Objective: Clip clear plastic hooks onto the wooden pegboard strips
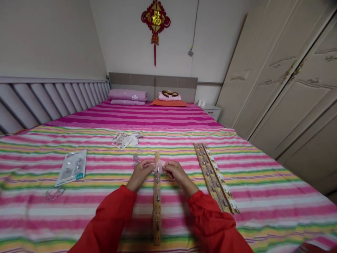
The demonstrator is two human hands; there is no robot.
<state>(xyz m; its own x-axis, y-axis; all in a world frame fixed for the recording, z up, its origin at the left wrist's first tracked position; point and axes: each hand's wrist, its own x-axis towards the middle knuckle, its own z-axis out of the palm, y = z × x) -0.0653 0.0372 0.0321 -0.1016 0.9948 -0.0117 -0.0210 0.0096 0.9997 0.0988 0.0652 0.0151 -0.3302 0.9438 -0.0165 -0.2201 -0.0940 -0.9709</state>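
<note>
A narrow wooden strip with holes [157,232] lies lengthwise in front of me, with several small metal hooks on clear patches along it. Above its far part, my left hand [143,172] and my right hand [176,172] face each other, both closed in a pinch. Between the fingertips is a clear adhesive hook [159,168], its pale pinkish film gripped at the left and right edges. Whether the patch touches the wood I cannot tell. Loose clear pieces [135,159] rest just left of the strip's far end.
To the right lie several more wooden strips [210,168], some with metal hooks, one with white hooks. A packet of hooks [72,167] and a thin wire loop [54,192] are at left. Opened packaging [126,140] sits farther back on the striped bedspread [110,242].
</note>
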